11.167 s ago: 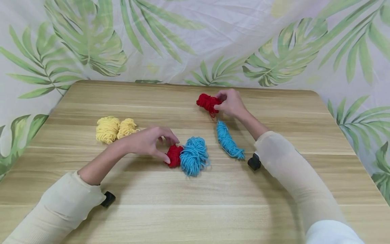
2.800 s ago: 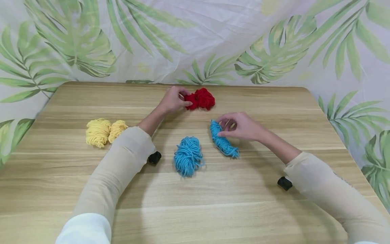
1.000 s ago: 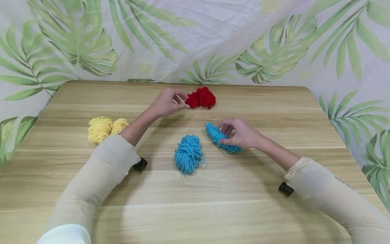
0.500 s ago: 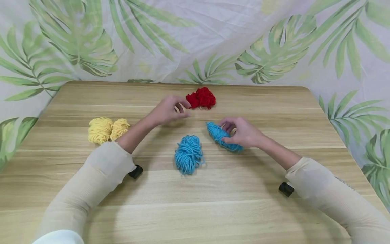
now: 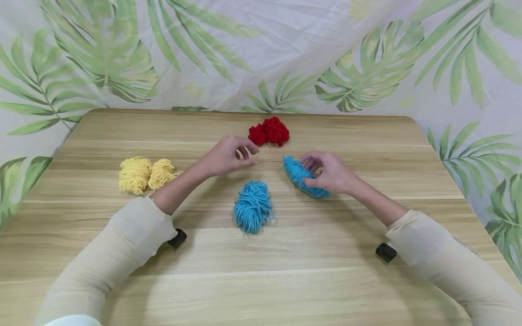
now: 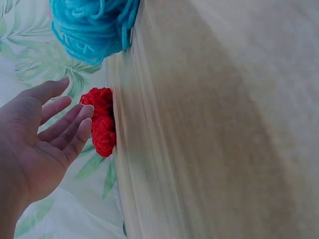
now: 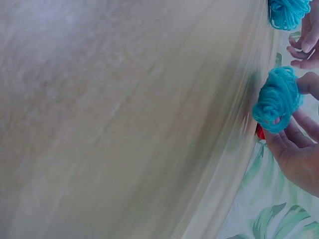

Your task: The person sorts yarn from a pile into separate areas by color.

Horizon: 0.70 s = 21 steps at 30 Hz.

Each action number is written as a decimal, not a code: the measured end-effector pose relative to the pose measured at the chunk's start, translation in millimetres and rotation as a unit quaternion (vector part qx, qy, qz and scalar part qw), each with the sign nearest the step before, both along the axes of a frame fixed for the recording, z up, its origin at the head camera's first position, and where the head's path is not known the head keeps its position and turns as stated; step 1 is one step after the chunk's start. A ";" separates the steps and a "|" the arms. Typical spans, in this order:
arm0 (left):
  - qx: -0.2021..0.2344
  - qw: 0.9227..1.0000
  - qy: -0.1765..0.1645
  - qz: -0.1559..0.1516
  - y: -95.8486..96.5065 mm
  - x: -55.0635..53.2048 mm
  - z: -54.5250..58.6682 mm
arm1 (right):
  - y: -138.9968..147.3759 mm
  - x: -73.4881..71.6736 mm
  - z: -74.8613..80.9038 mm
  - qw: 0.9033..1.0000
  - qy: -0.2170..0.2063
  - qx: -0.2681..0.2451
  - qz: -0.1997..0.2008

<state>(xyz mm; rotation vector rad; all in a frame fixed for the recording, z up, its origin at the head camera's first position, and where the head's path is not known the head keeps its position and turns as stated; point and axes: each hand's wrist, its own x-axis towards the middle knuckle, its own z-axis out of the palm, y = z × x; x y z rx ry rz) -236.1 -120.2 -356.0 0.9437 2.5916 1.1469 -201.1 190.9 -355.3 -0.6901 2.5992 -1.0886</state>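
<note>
My right hand (image 5: 332,174) grips a long blue yarn skein (image 5: 297,172) between thumb and fingers, to the right of the table's middle; the right wrist view shows the held blue skein (image 7: 279,97) too. My left hand (image 5: 228,156) hovers with loosely bent fingers and holds nothing. Just beyond it, two red yarn bundles (image 5: 275,131) lie touching each other near the back edge. A rounder blue yarn skein (image 5: 253,207) rests on the table in front of the left hand. In the left wrist view the left hand (image 6: 45,134) has its fingers apart from the red yarn (image 6: 103,124).
Two yellow yarn bundles (image 5: 134,175) sit side by side on the left of the wooden table (image 5: 261,290), beside the left forearm. A leaf-print cloth (image 5: 285,54) hangs behind the back edge. Black wrist cameras (image 5: 385,252) stick out below both sleeves.
The left hand let go of the red yarn, now beside the other red bundle, and drew back toward me. The right hand took hold of the long blue skein and shifted it slightly.
</note>
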 end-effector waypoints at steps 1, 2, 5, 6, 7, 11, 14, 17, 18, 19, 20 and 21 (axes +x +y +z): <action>-0.001 1.000 -0.001 -0.001 0.2 1.1 0.1 | 0.8 -0.2 0.1 1.000 0.000 0.000 -0.003; -0.002 1.000 -0.002 -0.004 0.3 2.3 0.3 | 1.8 -0.7 -0.2 1.000 0.000 0.002 -0.006; -0.002 1.000 0.001 -0.016 0.5 5.0 0.3 | 5.0 -2.3 -0.9 1.000 0.003 0.006 -0.016; -0.003 1.000 0.003 -0.020 0.4 6.1 0.3 | 6.0 -2.8 -0.9 1.000 0.004 0.005 -0.018; -0.003 1.000 0.004 -0.026 0.1 7.2 0.5 | 6.9 -3.2 -0.9 1.000 0.006 0.004 -0.019; -0.004 0.999 0.003 -0.041 -1.0 11.5 1.8 | 11.5 -5.0 -1.4 1.000 0.011 0.002 -0.029; -0.005 0.999 0.000 -0.050 -1.9 13.5 3.1 | 14.9 -6.0 -1.3 0.999 0.011 0.004 -0.038; -0.005 0.998 -0.003 -0.061 -3.0 14.4 3.5 | 18.5 -6.6 -0.5 0.999 0.008 0.008 -0.050; -0.004 0.998 -0.005 -0.065 -3.3 14.5 3.6 | 19.8 -6.9 -0.2 0.998 0.007 0.010 -0.053; -0.002 0.998 -0.008 -0.070 -3.6 14.8 4.0 | 21.1 -7.2 0.1 0.998 0.006 0.011 -0.057; -0.001 0.997 -0.011 -0.074 -3.9 15.0 4.6 | 22.3 -7.5 0.6 0.998 0.005 0.012 -0.060; 0.000 0.997 -0.013 -0.078 -4.4 15.3 5.0 | 23.6 -7.8 1.1 0.998 0.007 0.014 -0.062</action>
